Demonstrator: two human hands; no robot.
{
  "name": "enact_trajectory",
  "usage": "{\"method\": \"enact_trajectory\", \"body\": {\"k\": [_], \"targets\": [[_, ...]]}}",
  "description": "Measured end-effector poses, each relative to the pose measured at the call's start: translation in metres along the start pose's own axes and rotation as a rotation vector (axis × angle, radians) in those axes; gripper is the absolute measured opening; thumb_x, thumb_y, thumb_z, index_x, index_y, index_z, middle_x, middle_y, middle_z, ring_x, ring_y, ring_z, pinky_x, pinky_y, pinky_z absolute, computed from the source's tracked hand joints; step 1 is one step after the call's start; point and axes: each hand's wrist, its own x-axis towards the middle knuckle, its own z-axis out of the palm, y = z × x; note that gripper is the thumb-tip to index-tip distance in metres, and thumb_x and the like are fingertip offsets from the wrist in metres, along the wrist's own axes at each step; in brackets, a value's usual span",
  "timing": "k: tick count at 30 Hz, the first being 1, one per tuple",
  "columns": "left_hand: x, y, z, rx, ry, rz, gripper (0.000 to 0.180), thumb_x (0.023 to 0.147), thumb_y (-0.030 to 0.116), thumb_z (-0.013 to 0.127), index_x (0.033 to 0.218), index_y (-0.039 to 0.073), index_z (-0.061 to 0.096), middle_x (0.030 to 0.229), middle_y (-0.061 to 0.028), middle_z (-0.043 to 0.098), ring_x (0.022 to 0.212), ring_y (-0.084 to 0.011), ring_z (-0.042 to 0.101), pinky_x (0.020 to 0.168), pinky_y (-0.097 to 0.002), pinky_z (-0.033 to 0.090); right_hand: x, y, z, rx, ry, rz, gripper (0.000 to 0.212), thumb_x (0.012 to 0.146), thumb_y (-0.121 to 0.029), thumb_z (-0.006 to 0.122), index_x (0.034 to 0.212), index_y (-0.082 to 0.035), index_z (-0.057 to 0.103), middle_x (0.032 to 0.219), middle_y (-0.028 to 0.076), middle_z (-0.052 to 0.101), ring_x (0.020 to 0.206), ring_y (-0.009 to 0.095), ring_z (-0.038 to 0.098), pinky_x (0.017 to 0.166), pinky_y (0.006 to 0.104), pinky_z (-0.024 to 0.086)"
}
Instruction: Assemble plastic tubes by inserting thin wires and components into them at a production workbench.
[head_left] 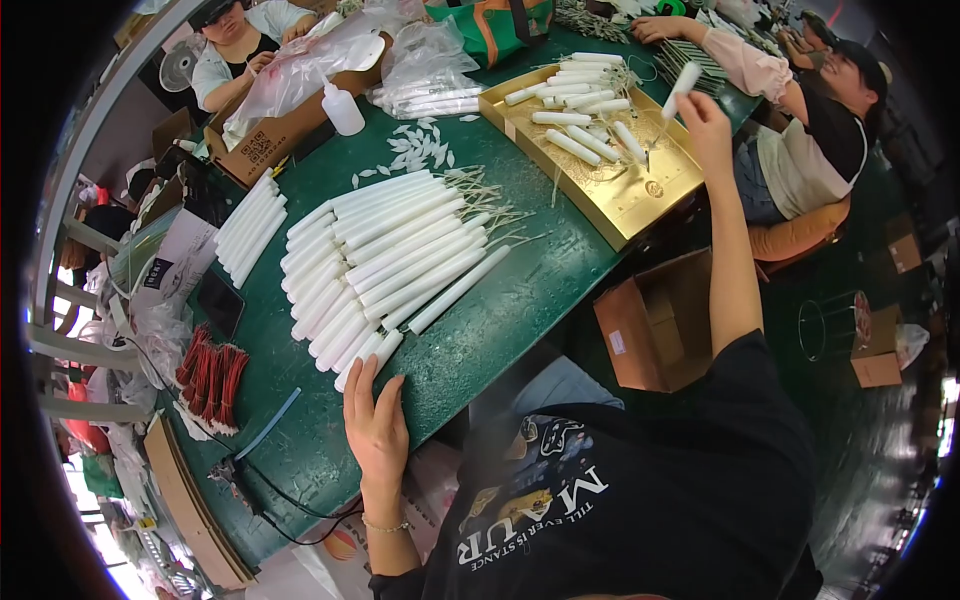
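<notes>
My right hand (708, 130) is raised over a gold tray (640, 205). Pinched in its fingers is a short white candle-shaped tube (683, 88), with thin wire hanging below. Several similar white tubes (580, 95) with wires lie in the tray. My left hand (376, 425) rests at the near end of a stack of long white tubes (400, 240). Its fingers are stretched and its thumb stands apart; the fingertips are by the closest tube (384, 350), and contact is hard to tell. Wires stick out of the stack's right-hand ends.
Small white pointed pieces (418, 148) and a white squeeze bottle (343, 110) lie beyond the stack. At left are more tubes (250, 230), red wire bundles (210, 380) and a corded black glue gun (232, 478). Co-workers (815, 150) sit across and at right. An open carton (655, 325) stands below.
</notes>
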Motion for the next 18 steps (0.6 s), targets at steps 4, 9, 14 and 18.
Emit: {"method": "enact_trajectory", "body": {"k": [4,9,14,18], "targets": [[0.000,0.000,-0.001,-0.004,0.021,0.000,0.019,0.069,-0.002,0.058,0.086,0.006,0.058,0.111,-0.0126,0.051,0.106,-0.0331,0.046,0.085,-0.0390,0.041,0.007,-0.011,-0.003,0.144,0.114,-0.055,0.022,0.083,-0.017,0.054,0.094,0.002,0.055,0.072,-0.002,0.052,0.058,0.002,0.041,0.051,0.0159,0.033],[-0.001,-0.001,-0.001,-0.005,0.026,-0.007,0.018,0.069,-0.002,0.058,0.086,0.005,0.058,0.111,-0.0128,0.051,0.106,-0.0332,0.046,0.085,-0.0391,0.041,0.004,-0.030,0.002,0.233,0.236,-0.111,0.018,0.082,-0.017,0.055,0.085,0.001,0.052,0.072,0.000,0.052,0.056,0.004,0.043,0.050,0.0172,0.035],[0.000,-0.001,0.000,-0.019,0.030,-0.023,0.018,0.070,-0.002,0.057,0.086,0.005,0.059,0.112,-0.0127,0.051,0.106,-0.0329,0.046,0.085,-0.0391,0.040,0.011,-0.024,-0.001,-0.338,0.142,-0.238,0.018,0.082,-0.016,0.053,0.088,0.001,0.052,0.073,0.001,0.056,0.059,0.006,0.048,0.050,0.0187,0.038],[-0.001,-0.002,0.000,-0.027,0.024,-0.023,0.018,0.070,-0.003,0.057,0.086,0.004,0.058,0.112,-0.0125,0.050,0.107,-0.0326,0.045,0.086,-0.0390,0.039,0.012,-0.053,-0.008,0.080,0.316,-0.255,0.018,0.083,-0.016,0.052,0.091,0.001,0.053,0.076,0.003,0.058,0.058,0.006,0.049,0.050,0.0180,0.039]]}}
